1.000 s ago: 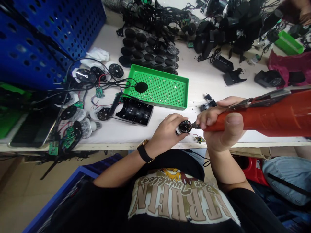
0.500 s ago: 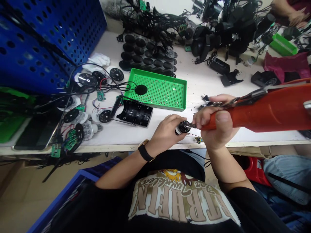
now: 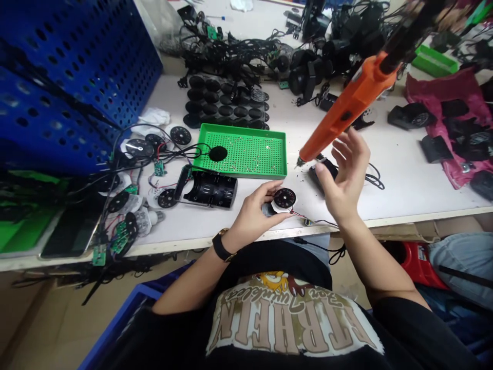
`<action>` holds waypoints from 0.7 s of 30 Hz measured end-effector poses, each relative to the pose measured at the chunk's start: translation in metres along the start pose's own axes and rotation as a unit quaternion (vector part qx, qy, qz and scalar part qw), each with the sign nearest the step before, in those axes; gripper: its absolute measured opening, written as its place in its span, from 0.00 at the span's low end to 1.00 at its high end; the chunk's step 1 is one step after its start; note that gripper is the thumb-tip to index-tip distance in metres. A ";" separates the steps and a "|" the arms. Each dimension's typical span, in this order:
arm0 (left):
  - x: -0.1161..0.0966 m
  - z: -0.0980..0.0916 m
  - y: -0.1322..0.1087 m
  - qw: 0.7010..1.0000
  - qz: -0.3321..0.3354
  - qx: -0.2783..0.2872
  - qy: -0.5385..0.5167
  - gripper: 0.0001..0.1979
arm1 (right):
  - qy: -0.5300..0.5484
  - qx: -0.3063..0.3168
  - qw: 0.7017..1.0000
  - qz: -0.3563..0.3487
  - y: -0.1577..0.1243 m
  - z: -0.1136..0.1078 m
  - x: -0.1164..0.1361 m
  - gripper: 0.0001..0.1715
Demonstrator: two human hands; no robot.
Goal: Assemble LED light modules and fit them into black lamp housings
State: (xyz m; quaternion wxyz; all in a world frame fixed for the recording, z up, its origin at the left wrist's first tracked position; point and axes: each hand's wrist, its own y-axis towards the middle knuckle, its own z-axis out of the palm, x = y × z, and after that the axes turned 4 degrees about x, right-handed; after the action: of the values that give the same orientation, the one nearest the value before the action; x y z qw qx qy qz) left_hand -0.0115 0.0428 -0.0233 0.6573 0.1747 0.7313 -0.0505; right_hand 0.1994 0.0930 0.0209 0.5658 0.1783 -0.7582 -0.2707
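My left hand [image 3: 260, 208] is closed round a small white-and-black round lamp part [image 3: 284, 199], its black disc facing up. Thin red wires run from it to a small circuit board [image 3: 307, 222] near the table edge. My right hand [image 3: 346, 172] is open, fingers spread, with nothing in it. Beside its fingers an orange electric screwdriver [image 3: 342, 110] hangs tilted, its bit pointing down at the table. A black part with a cable [image 3: 322, 174] lies behind the right hand. Left of my left hand rests a black half-round housing [image 3: 213, 189].
A green perforated tray [image 3: 285, 154] holds small screws and a black disc. Black round parts in rows [image 3: 227, 103] and tangled cables lie behind it. Blue crates [image 3: 77, 77] stand at left, near bulbs and circuit boards. A magenta cloth [image 3: 419, 87] with black parts is at right.
My right hand has let go of the electric screwdriver and opened. The screwdriver has swung up and away from the lamp part. My left hand still holds the part, now with its disc facing up.
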 end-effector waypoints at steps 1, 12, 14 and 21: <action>-0.001 -0.002 0.000 0.998 -0.016 0.006 -0.061 0.35 | -0.027 0.004 0.999 -0.019 -0.011 -0.004 0.002 0.35; -0.028 0.000 -0.008 0.942 -0.155 0.091 -0.283 0.41 | -0.107 0.165 0.957 -0.214 -0.062 -0.021 0.020 0.18; -0.035 -0.011 -0.012 0.962 -0.120 0.124 -0.212 0.39 | -0.109 0.150 0.949 -0.256 -0.068 -0.025 0.017 0.17; -0.052 -0.121 0.012 0.887 -0.037 0.051 0.456 0.14 | -0.009 -0.052 0.970 -0.237 -0.069 -0.033 0.018 0.16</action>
State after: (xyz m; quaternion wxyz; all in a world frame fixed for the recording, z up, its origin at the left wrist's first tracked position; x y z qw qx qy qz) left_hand -0.1179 0.0808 0.0449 0.2387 0.1846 0.9530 -0.0272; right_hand 0.2235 0.0213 -0.0004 0.4873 0.3207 -0.6840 -0.4380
